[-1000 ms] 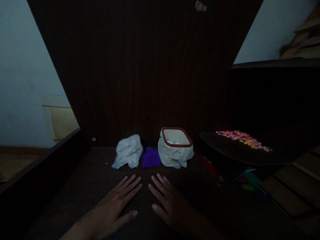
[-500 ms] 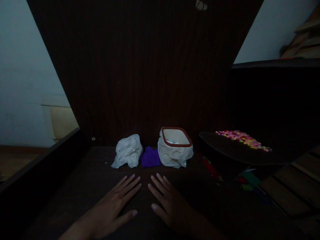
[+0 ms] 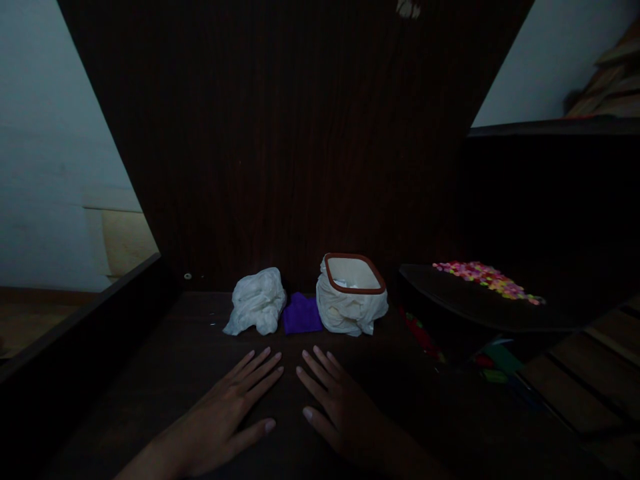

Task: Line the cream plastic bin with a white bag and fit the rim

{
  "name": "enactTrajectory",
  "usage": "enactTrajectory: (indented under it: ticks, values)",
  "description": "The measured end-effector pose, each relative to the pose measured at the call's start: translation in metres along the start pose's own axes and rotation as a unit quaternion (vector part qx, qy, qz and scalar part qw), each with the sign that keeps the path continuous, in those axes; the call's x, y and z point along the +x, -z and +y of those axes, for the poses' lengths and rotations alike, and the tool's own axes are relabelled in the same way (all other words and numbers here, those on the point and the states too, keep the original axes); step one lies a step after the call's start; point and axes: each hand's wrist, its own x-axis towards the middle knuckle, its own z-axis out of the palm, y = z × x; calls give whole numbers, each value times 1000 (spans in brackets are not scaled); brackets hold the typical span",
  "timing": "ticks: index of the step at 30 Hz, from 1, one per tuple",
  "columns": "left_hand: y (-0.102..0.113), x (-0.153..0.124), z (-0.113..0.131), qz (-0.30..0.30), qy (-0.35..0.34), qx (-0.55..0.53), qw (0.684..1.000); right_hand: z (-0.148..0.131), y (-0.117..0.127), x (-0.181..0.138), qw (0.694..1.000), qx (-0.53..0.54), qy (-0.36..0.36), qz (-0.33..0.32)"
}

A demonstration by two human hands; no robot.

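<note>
My left hand (image 3: 231, 407) lies palm down on the dark wooden surface (image 3: 150, 373), fingers spread and holding nothing. Beside it, my right hand (image 3: 336, 403) rests the same way, thumb apart from the fingers. Beyond my left fingertips sits a crumpled white plastic bag (image 3: 257, 301). A folded purple cloth (image 3: 301, 313) lies between that bag and a small bin (image 3: 353, 303), which has a brown rim and a white liner bag around it. Something pale shows inside the bin, too dim to name. Neither hand touches these things.
A dark upright panel (image 3: 300, 147) closes off the back. At the left runs a low side board (image 3: 85, 313). On the right, a dark curved shelf (image 3: 450, 297) holds a string of pink and yellow beads or flowers (image 3: 490, 279); red and green items (image 3: 503, 357) lie under it.
Both hands stay in place, spread flat. Only the camera view has shifted very slightly.
</note>
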Motion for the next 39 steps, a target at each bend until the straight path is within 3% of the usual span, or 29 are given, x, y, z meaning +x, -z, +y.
enactTrajectory:
  ticks: [8,13,18,26,39]
  values:
    - [0,0,-2,-1,2,-22,1000,0,-1,0,1000,3,5,17]
    - [-1,-1,-2,36,-17,-38,998,0,-2,0,1000,1,8,18]
    - [-1,-1,-2,22,-9,-35,999,4,-7,-1,999,-2,14,37]
    - [-3,-1,-3,10,-2,-41,999,1,-1,-1,1000,4,6,12]
    - [-2,-1,-3,21,-7,-29,999,0,-1,-1,1000,7,7,17]
